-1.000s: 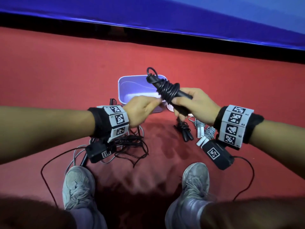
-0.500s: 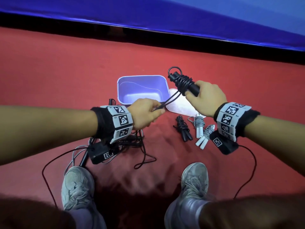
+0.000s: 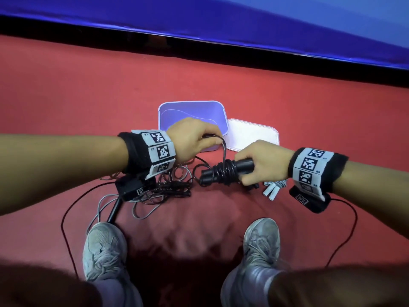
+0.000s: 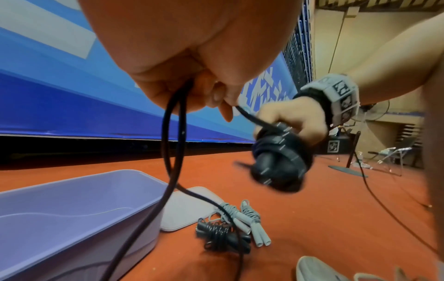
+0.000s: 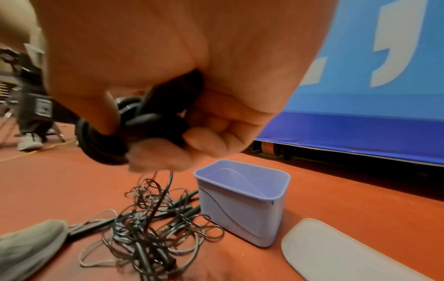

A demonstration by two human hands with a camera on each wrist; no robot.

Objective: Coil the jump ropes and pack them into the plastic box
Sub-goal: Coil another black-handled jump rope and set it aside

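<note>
My right hand grips the black jump rope handles, with cord wound round them, above the red floor. In the right wrist view the same black bundle sits in the curled fingers. My left hand pinches the loose black cord, which loops down from it to the bundle; the left wrist view shows this cord hanging from the pinch. The empty purple plastic box stands just beyond my left hand, its white lid beside it on the right.
A tangle of loose black and grey ropes lies on the floor under my left wrist. A coiled black rope and a coiled grey rope lie under my right hand. My two shoes are near the bottom. A blue barrier runs along the far side.
My right hand has brought the wound handles down and toward me, turning them to lie sideways. My left hand has risen toward the box, drawing the cord over the bundle.
</note>
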